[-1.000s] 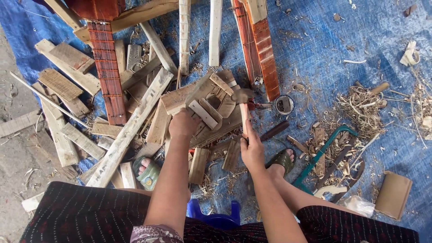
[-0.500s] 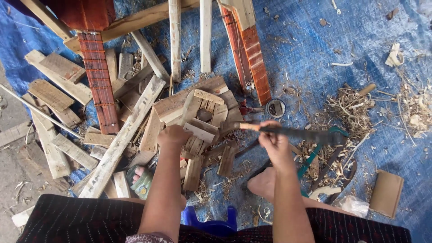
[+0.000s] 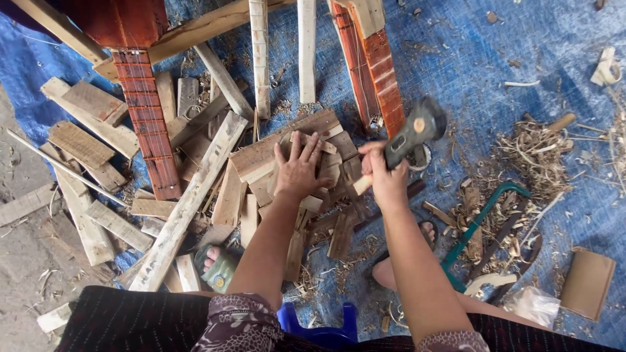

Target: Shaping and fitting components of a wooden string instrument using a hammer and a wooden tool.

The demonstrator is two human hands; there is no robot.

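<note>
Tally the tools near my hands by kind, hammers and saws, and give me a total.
Hammer: 1, held raised in the right hand
Green-framed saw: 1, lying on the blue tarp
Total: 2

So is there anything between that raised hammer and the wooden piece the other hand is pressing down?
Nothing visible. The hammer, gripped in the right hand, is up to the right of the wooden piece. The left hand lies flat on the piece's left part, close by.
</note>
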